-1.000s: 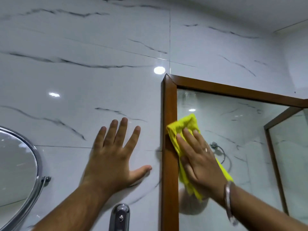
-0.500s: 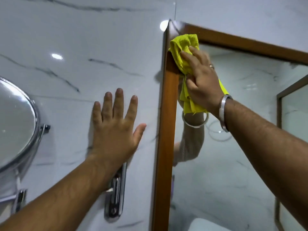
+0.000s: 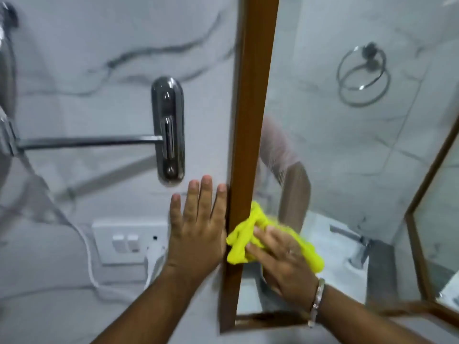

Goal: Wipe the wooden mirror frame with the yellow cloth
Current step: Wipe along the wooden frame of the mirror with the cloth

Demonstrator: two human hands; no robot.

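Note:
The wooden mirror frame (image 3: 250,120) runs down the middle of the view, its left upright brown and its bottom rail (image 3: 268,319) low in view. My right hand (image 3: 280,259) presses the bunched yellow cloth (image 3: 242,242) against the lower part of that upright and the glass beside it. A metal bangle sits on that wrist. My left hand (image 3: 198,227) lies flat with fingers spread on the marble wall, its edge touching the frame's left side.
A chrome wall mount (image 3: 169,130) with a horizontal arm (image 3: 87,142) sits left of the frame. Below it is a white switch plate (image 3: 124,242) with a plugged-in white cord (image 3: 92,269). The mirror reflects a towel ring (image 3: 362,78) and a second framed panel (image 3: 427,194).
My right hand has carried the cloth from the frame's top corner down the left upright to near the bottom. My left hand has slid down and right against the frame. The view has tilted downward.

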